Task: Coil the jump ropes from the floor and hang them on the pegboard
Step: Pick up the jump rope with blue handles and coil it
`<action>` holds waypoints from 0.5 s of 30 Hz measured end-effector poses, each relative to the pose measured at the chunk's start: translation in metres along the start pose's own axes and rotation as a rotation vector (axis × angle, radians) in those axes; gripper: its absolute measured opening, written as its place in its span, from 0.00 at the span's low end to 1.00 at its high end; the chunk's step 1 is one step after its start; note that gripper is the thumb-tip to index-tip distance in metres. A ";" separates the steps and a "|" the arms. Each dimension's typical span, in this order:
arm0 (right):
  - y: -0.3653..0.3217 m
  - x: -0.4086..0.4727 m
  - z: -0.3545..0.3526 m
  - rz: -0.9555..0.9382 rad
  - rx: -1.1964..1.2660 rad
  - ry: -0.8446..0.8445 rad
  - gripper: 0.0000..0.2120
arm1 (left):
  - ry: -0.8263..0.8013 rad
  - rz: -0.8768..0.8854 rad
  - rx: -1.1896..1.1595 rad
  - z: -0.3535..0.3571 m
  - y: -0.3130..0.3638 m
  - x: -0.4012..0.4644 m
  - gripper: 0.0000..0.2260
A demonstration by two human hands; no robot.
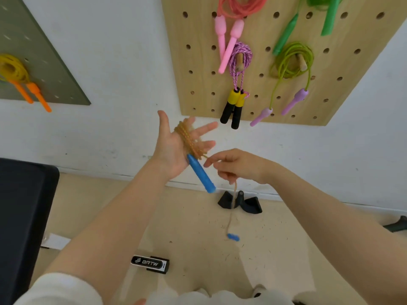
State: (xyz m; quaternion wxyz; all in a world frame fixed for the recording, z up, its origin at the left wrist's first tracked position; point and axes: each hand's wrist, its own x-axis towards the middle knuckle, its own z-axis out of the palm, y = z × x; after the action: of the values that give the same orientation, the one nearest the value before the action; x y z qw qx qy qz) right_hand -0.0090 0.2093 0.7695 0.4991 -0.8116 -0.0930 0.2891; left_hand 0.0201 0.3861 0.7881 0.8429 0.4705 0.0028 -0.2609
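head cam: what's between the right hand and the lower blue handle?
Only the rope's free length, hanging from the right hand to the lower blue handle. Behind it sits a black object on the floor. Head view.

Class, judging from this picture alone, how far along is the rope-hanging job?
Done: several coiled ropes already hang on the wooden pegboard. In hand: the orange rope is partly wound around the left hand's straight fingers, while the right hand pinches its free length. Left: the tail with the second blue handle still dangles; finish coiling, then hang it.
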 end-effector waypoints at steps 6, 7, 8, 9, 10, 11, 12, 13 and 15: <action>-0.038 -0.028 -0.005 -0.049 -0.085 -0.146 0.07 | 0.239 -0.231 0.354 -0.022 -0.023 0.007 0.37; -0.041 -0.031 -0.008 -0.092 -0.056 -0.078 0.07 | 0.181 -0.297 0.395 -0.023 -0.027 0.002 0.38; -0.043 -0.032 -0.010 -0.125 -0.019 0.005 0.08 | 0.085 -0.356 0.438 -0.024 -0.029 -0.004 0.40; -0.042 -0.031 -0.013 -0.150 0.017 0.090 0.08 | -0.028 -0.403 0.476 -0.023 -0.029 -0.011 0.42; -0.041 -0.029 -0.014 -0.168 0.041 0.180 0.08 | -0.138 -0.434 0.489 -0.020 -0.029 -0.018 0.44; -0.038 -0.025 -0.014 -0.177 0.043 0.275 0.08 | -0.240 -0.449 0.483 -0.014 -0.027 -0.025 0.45; -0.034 -0.021 -0.014 -0.178 0.024 0.366 0.07 | -0.328 -0.447 0.460 -0.007 -0.023 -0.030 0.46; -0.030 -0.017 -0.012 -0.171 0.002 0.435 0.08 | -0.401 -0.423 0.413 0.000 -0.018 -0.035 0.47; -0.020 -0.012 -0.006 -0.144 0.004 0.479 0.10 | -0.483 -0.329 0.241 0.007 -0.009 -0.039 0.47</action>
State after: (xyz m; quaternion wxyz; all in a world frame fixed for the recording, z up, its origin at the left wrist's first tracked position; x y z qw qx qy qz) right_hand -0.0124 0.2091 0.7932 0.5280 -0.8471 -0.0293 0.0524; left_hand -0.0194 0.3932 0.7944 0.7039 0.4846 -0.1521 -0.4965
